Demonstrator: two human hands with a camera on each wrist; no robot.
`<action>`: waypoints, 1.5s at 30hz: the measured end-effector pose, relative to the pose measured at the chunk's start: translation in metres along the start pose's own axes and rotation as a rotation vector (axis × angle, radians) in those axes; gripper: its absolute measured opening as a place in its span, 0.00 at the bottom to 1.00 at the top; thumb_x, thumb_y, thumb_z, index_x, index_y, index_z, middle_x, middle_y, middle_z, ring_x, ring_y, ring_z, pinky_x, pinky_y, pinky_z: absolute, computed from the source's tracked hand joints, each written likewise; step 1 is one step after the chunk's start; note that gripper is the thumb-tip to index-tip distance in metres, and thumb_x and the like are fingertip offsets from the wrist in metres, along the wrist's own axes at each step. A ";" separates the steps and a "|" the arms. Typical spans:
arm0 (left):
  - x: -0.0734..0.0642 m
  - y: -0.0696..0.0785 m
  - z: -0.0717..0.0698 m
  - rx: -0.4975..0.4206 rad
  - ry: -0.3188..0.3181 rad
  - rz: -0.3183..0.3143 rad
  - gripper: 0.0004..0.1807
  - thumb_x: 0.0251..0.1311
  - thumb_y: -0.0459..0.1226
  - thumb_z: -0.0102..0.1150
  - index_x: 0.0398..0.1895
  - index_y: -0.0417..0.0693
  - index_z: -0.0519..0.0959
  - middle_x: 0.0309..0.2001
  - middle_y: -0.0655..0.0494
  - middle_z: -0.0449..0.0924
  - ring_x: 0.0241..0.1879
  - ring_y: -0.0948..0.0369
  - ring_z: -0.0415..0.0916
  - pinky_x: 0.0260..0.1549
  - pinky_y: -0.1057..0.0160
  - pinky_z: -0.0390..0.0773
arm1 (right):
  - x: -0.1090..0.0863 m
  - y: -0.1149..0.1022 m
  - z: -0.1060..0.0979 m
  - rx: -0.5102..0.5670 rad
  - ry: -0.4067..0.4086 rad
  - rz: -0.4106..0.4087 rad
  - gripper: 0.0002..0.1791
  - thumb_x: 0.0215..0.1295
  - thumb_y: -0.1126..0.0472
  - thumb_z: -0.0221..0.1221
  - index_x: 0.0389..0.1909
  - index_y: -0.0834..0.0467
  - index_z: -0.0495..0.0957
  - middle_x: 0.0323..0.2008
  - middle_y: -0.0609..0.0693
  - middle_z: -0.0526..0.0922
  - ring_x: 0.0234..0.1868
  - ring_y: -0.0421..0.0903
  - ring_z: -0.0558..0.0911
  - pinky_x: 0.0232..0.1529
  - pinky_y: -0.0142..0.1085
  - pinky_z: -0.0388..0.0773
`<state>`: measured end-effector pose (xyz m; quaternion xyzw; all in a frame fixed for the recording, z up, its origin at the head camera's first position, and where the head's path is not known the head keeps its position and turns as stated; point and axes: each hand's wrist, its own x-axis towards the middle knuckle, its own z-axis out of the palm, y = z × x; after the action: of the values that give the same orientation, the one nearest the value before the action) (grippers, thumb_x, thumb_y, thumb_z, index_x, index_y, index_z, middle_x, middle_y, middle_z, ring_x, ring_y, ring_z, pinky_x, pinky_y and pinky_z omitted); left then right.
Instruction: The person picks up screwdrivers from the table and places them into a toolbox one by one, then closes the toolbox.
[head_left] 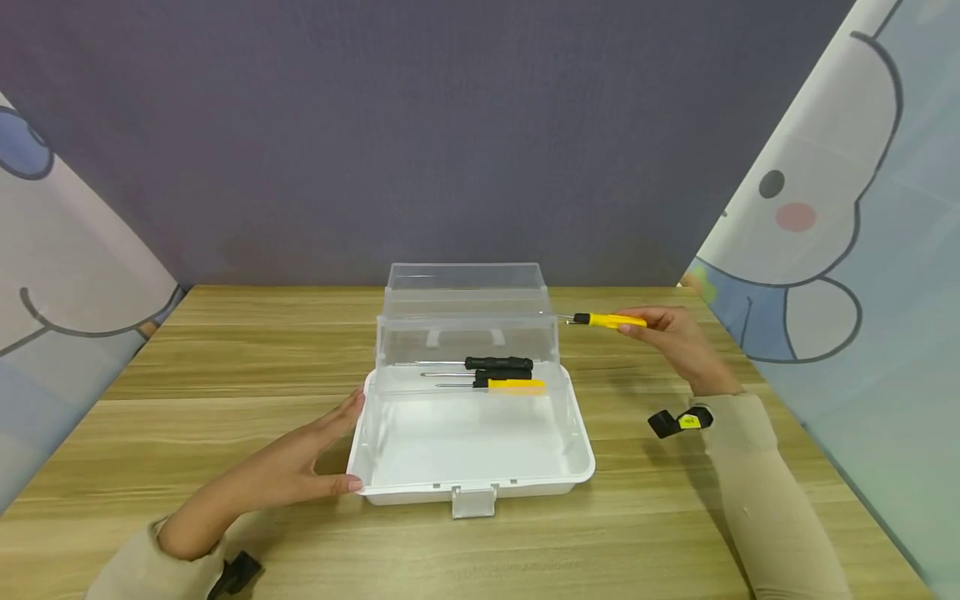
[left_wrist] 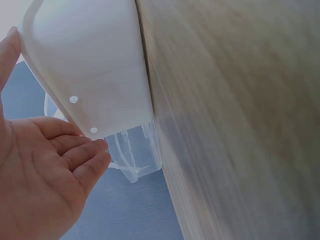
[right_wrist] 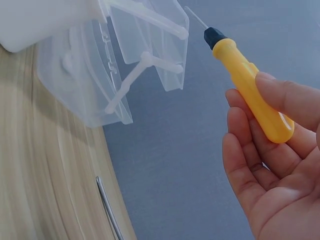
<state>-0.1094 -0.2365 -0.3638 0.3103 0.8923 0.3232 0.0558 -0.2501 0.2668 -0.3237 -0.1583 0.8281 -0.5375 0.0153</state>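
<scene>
My right hand (head_left: 681, 343) holds a yellow-handled screwdriver (head_left: 617, 322) between thumb and fingers, its shaft pointing left toward the raised clear lid. In the right wrist view the thumb presses on the yellow handle (right_wrist: 260, 107), above a black collar. My left hand (head_left: 288, 468) touches the left side of an open white plastic box (head_left: 468, 482), thumb near the front corner and fingers extended farther back. Toward the back of the box lie two black-handled screwdrivers, one (head_left: 498, 363) behind the other (head_left: 504, 375), and another yellow-handled screwdriver (head_left: 516, 384), seen through clear plastic.
The box's clear lid and folding trays (head_left: 465, 287) stand raised at the back, joined by white hinge arms (right_wrist: 131, 80). A clear latch (head_left: 473, 502) hangs in front. A thin metal rod (right_wrist: 107, 207) lies on the wooden table (head_left: 262, 358). A grey wall (head_left: 450, 150) stands behind.
</scene>
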 end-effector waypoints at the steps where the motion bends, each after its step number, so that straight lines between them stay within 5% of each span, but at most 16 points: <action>1: 0.000 0.000 0.000 0.003 -0.002 0.001 0.51 0.57 0.51 0.62 0.74 0.40 0.44 0.73 0.39 0.39 0.69 0.40 0.44 0.59 0.85 0.39 | 0.000 0.000 0.001 0.004 0.000 -0.001 0.17 0.64 0.58 0.60 0.50 0.64 0.80 0.40 0.35 0.83 0.43 0.38 0.80 0.43 0.26 0.75; 20: 0.001 0.001 -0.002 0.013 0.009 0.001 0.51 0.56 0.51 0.62 0.74 0.40 0.45 0.73 0.39 0.41 0.71 0.48 0.43 0.59 0.85 0.39 | 0.001 -0.003 0.021 0.021 -0.026 -0.013 0.19 0.62 0.59 0.62 0.50 0.66 0.79 0.39 0.38 0.84 0.43 0.41 0.80 0.43 0.28 0.77; 34: 0.001 -0.002 0.001 0.020 0.003 0.003 0.51 0.56 0.52 0.62 0.73 0.38 0.46 0.73 0.36 0.41 0.70 0.44 0.44 0.59 0.85 0.39 | 0.000 -0.010 0.037 0.009 -0.016 0.011 0.22 0.62 0.54 0.62 0.51 0.65 0.79 0.40 0.41 0.85 0.45 0.47 0.80 0.47 0.36 0.77; 45: 0.000 0.000 0.001 0.032 0.004 -0.001 0.51 0.56 0.52 0.62 0.74 0.39 0.45 0.73 0.38 0.41 0.67 0.37 0.47 0.59 0.85 0.39 | 0.003 -0.017 0.051 -0.045 -0.041 -0.001 0.18 0.62 0.57 0.62 0.50 0.63 0.80 0.44 0.50 0.85 0.44 0.49 0.80 0.41 0.32 0.78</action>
<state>-0.1091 -0.2360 -0.3643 0.3101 0.8976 0.3092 0.0492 -0.2389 0.2147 -0.3299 -0.1700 0.8395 -0.5153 0.0284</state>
